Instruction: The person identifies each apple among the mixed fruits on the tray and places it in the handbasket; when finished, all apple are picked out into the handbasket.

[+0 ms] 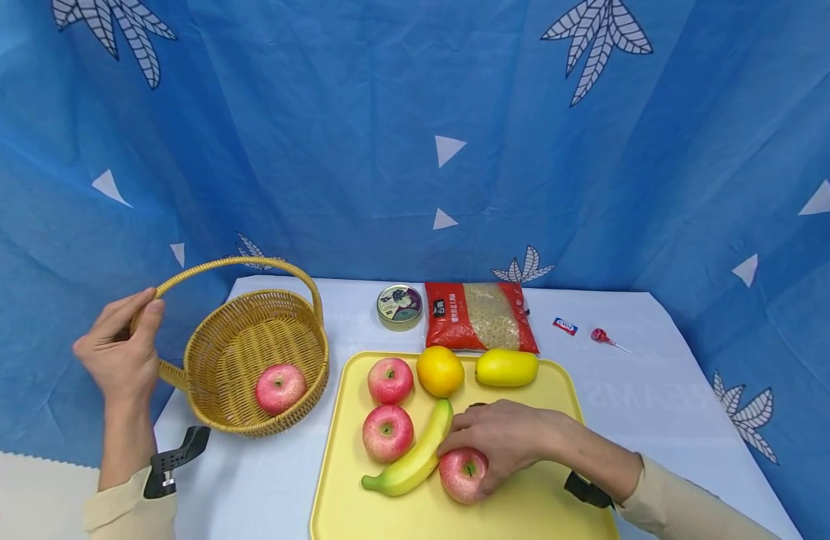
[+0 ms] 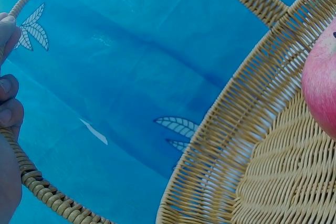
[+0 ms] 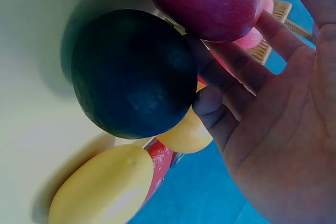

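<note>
My left hand [image 1: 121, 349] grips the arched handle [image 1: 235, 262] of a wicker basket [image 1: 193, 367], which stands tilted at the left with one red apple [image 1: 280, 388] inside. Over a yellow tray [image 1: 367, 519], my right hand [image 1: 505, 435] holds another red apple [image 1: 463, 480], thumb on the near side and fingers around the far side. A banana [image 1: 415, 457] lies just left of that apple. The right wrist view shows a dark round fruit [image 3: 134, 74] beside the fingers; the hand mostly covers it in the head view.
Two more apples [image 1: 388, 433], an orange [image 1: 440, 371] and a yellow oval fruit [image 1: 507, 367] sit on the tray. Behind it are a round tin [image 1: 399, 306] and a red food bag [image 1: 482, 316]. A small wrapper [image 1: 565, 326] and a lollipop [image 1: 600, 335] lie to the right.
</note>
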### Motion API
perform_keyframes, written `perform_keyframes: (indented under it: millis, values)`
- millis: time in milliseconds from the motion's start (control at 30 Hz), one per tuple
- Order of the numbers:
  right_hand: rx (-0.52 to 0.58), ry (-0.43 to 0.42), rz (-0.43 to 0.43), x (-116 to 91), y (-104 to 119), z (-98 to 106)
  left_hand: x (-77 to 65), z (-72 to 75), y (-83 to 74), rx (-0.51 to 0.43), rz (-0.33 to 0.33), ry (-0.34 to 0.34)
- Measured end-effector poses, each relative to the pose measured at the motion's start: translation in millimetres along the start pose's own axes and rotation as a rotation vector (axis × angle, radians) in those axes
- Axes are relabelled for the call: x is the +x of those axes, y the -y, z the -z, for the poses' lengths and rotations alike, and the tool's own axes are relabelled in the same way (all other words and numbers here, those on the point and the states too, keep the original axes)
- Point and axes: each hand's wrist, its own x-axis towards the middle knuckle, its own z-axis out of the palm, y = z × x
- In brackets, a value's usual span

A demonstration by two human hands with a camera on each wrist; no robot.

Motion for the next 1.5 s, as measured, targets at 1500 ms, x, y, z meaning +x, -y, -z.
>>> perform_keyframes:
  millis: [1500]
  values:
    - [-0.008,-0.040,0.058,5.3,-2.4,-3.0,-0.5,-1.1,-1.6,-0.049,0.016,-0.005]
